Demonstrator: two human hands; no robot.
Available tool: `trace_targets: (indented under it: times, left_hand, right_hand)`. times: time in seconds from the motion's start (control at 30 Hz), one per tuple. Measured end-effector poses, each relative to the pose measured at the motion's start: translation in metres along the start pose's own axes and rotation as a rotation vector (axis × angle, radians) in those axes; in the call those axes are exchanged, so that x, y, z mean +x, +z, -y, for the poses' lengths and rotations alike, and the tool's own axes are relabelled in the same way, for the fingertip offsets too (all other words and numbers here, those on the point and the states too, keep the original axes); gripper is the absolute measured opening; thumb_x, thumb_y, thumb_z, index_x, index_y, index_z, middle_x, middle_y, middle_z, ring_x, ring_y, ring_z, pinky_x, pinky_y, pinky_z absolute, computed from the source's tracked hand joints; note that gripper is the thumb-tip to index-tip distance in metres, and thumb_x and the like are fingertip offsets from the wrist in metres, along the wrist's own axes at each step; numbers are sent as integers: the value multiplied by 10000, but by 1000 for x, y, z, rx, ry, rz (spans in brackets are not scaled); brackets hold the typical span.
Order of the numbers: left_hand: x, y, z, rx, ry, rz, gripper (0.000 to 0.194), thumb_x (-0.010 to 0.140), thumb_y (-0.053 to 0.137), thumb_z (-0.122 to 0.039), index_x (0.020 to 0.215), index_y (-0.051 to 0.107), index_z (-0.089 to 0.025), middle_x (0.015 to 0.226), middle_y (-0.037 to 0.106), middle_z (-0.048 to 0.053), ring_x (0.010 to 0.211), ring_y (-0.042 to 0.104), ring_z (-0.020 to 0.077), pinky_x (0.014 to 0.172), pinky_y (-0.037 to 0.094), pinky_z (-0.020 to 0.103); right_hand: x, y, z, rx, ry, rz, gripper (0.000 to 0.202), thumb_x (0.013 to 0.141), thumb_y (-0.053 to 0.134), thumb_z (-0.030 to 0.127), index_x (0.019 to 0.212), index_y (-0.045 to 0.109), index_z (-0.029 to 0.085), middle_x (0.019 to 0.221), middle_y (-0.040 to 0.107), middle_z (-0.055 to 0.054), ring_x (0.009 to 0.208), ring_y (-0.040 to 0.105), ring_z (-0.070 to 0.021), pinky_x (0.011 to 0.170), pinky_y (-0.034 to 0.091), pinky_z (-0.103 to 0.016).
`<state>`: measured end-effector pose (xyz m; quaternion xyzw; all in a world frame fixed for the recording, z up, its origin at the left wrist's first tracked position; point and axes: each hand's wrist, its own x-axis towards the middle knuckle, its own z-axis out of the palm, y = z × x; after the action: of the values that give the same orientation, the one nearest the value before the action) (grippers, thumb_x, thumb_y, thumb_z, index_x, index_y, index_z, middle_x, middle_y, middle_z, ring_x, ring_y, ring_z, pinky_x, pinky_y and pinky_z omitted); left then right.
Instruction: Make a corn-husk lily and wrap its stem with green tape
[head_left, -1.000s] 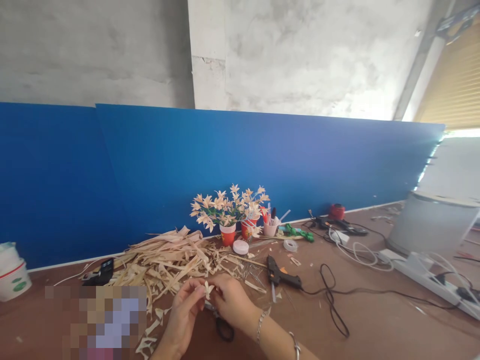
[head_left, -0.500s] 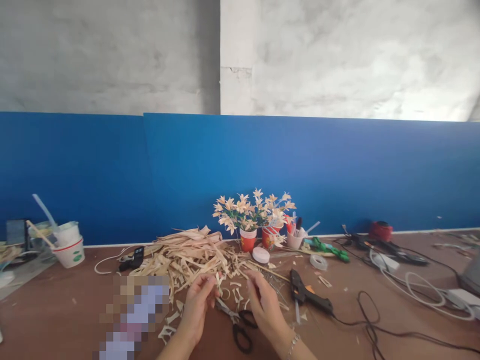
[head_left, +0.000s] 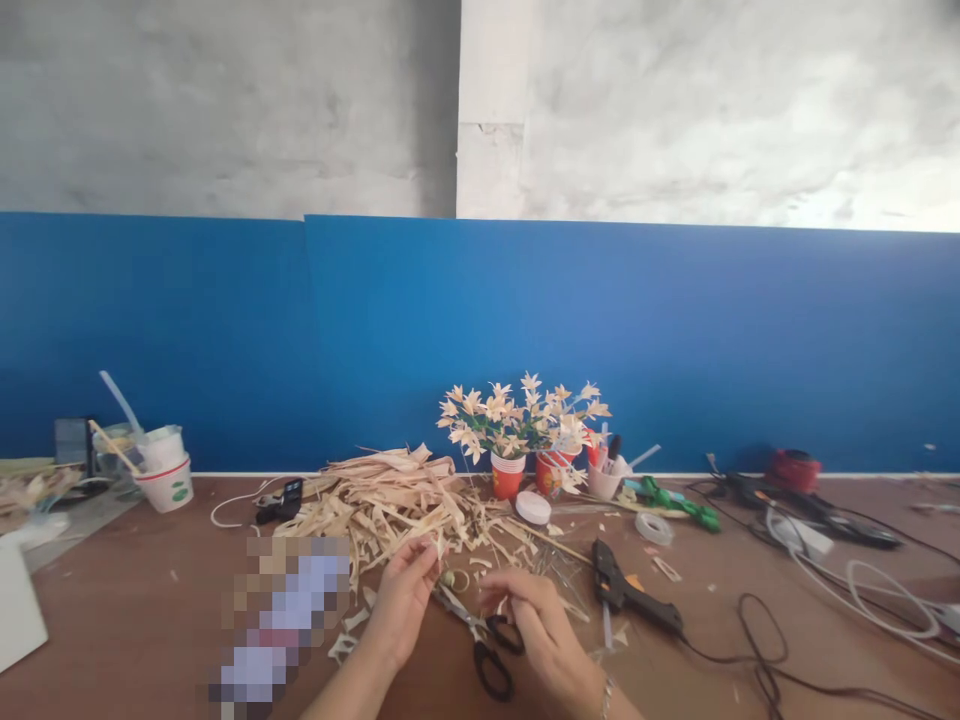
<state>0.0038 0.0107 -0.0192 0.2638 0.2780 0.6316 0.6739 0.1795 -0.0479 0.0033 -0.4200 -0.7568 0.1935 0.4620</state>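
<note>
My left hand (head_left: 405,602) is closed in a pinch on a small pale petal piece (head_left: 439,549), whose pointed tip shows at the fingertips. To its right, my right hand (head_left: 541,625) hovers with bent fingers spread a little from the thumb; I see nothing held in it. Black-handled scissors (head_left: 491,670) lie between the hands, blades pointing up and left, the handle close to the right hand. Just past the blades are a pale ring (head_left: 460,580) and cut scraps. Behind the left hand spreads a heap of dry husk strips (head_left: 390,490).
Pale artificial flowers (head_left: 499,405) stand in red cups (head_left: 507,480) at the back. A black glue gun (head_left: 637,595) with its cord lies on the right, near a tape roll (head_left: 654,528). White cups (head_left: 166,487) stand at left; cables (head_left: 862,600) run along the right. A blue partition (head_left: 450,320) borders the table.
The view has shifted slightly, so the table things sit farther right. My right hand has turned and lowered beside the scissors handle, its fingers now pointing left. My left hand keeps its pinch.
</note>
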Motion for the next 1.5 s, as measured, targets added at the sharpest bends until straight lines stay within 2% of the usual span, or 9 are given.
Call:
trace_targets:
  times: [0.27, 0.4, 0.53, 0.67, 0.73, 0.83, 1.03, 1.23, 1.5]
  left_hand:
    - [-1, -1, 0, -46, -117, -25, 205, 625, 743, -153, 764, 592, -164, 755, 628, -2, 673, 624, 112, 556, 488, 174]
    - [-4, 0, 0, -45, -115, -23, 258, 627, 749, -196, 785, 544, -200, 695, 576, -60, 600, 595, 71, 543, 470, 156]
    - [-5, 2, 0, -32, -118, -13, 240, 642, 736, -196, 795, 551, -204, 708, 566, -63, 601, 577, 57, 582, 471, 160]
    - [-3, 0, 1, -4, -79, 16, 187, 634, 732, -151, 752, 588, -168, 713, 577, -41, 644, 571, 62, 619, 465, 157]
    - [-2, -1, 1, 4, -60, 27, 163, 637, 723, -131, 741, 600, -160, 707, 584, -35, 662, 574, 65, 637, 463, 158]
    - [-2, -2, 0, -4, -57, 34, 161, 624, 725, -114, 720, 604, -159, 691, 597, -34, 668, 581, 71, 648, 462, 163]
    - [-4, 0, -5, -69, -116, 48, 198, 629, 723, -120, 725, 558, -171, 838, 663, 22, 801, 638, 142, 735, 482, 237]
    - [-4, -2, -5, -90, -145, 41, 182, 675, 695, -151, 759, 537, -180, 888, 681, 47, 823, 647, 145, 728, 484, 234]
    - [0, -4, -3, -77, -83, -6, 159, 649, 700, -135, 740, 574, -168, 804, 676, 28, 764, 640, 126, 695, 493, 215]
  right_hand:
    - [1, -1, 21, -390, -458, 71, 394, 814, 377, 68, 1177, 470, 188, 1116, 615, -87, 1047, 547, -155, 874, 436, -265]
    - [2, -3, 23, -515, -538, -66, 432, 842, 433, 123, 1264, 409, 210, 973, 647, -76, 946, 576, -178, 774, 456, -294]
    - [-5, -7, 21, -655, -496, -316, 480, 816, 493, 159, 1273, 439, 294, 677, 545, -17, 673, 545, -158, 650, 427, -296]
    - [-8, -11, 29, -717, -493, -438, 482, 810, 466, 145, 1256, 459, 328, 964, 590, -76, 936, 527, -238, 829, 364, -398]
    - [-6, -11, 34, -703, -527, -392, 523, 810, 438, 122, 1297, 402, 309, 942, 619, -58, 925, 537, -228, 861, 324, -406]
    - [-3, -7, 41, -692, -495, -300, 502, 816, 415, 124, 1296, 398, 272, 749, 620, -23, 698, 541, -173, 722, 347, -341]
    - [4, 10, 33, -843, -164, -231, 340, 839, 460, 339, 1118, 564, 175, 769, 585, -77, 711, 526, -212, 618, 346, -310]
    - [4, 15, 9, -825, -45, -160, 242, 884, 376, 227, 886, 617, 222, 659, 595, -26, 552, 565, -138, 510, 327, -232]
    - [3, 14, 3, -732, -25, -111, 256, 864, 362, 184, 985, 582, 229, 744, 658, -26, 557, 614, -139, 485, 362, -207]
